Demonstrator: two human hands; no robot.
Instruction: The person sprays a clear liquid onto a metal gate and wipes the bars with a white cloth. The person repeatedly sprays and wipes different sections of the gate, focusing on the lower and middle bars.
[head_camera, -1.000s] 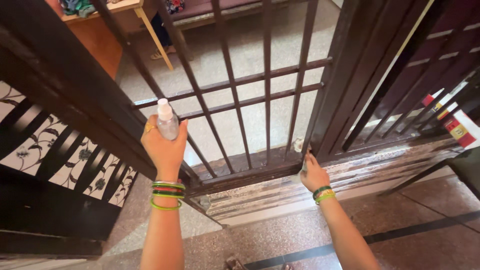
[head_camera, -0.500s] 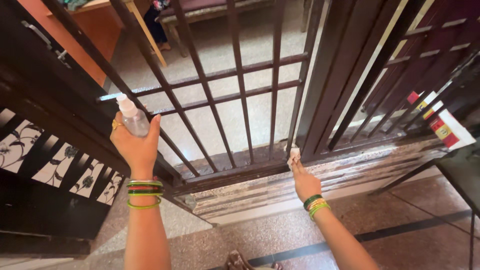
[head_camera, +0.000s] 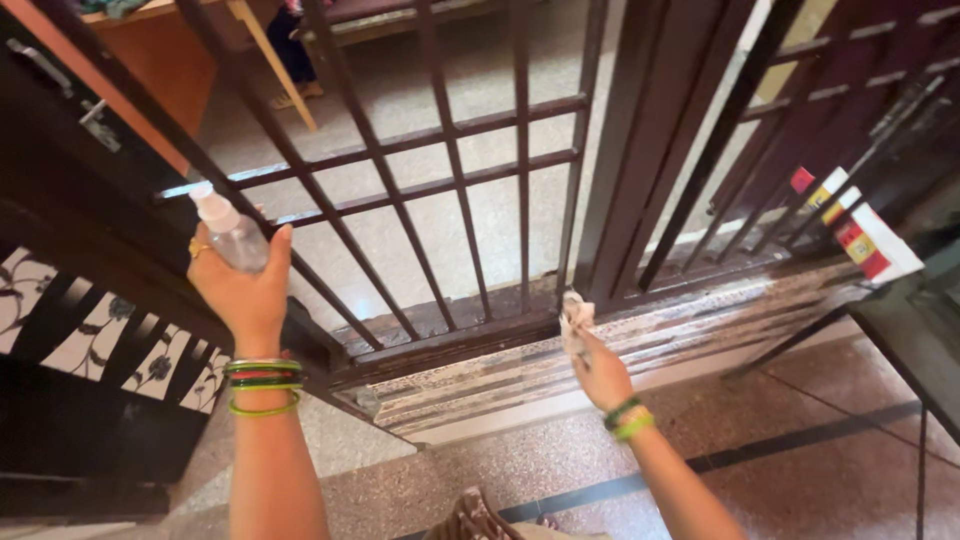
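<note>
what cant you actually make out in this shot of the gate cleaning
- Head view: the spray bottle is mostly covered by the left hand; its liquid level cannot be read.
- The cloth is bunched in the right hand; its full shape is hidden.
- A person's foot behind the gate bars: the rest is cut off by the top edge.
- The box at right is partly behind bars.

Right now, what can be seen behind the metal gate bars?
Behind the gate bars lies a pale speckled floor. Farther back are a wooden table leg, a bench and someone's sandalled foot. The bars and frame hide the rest of that room.
</note>
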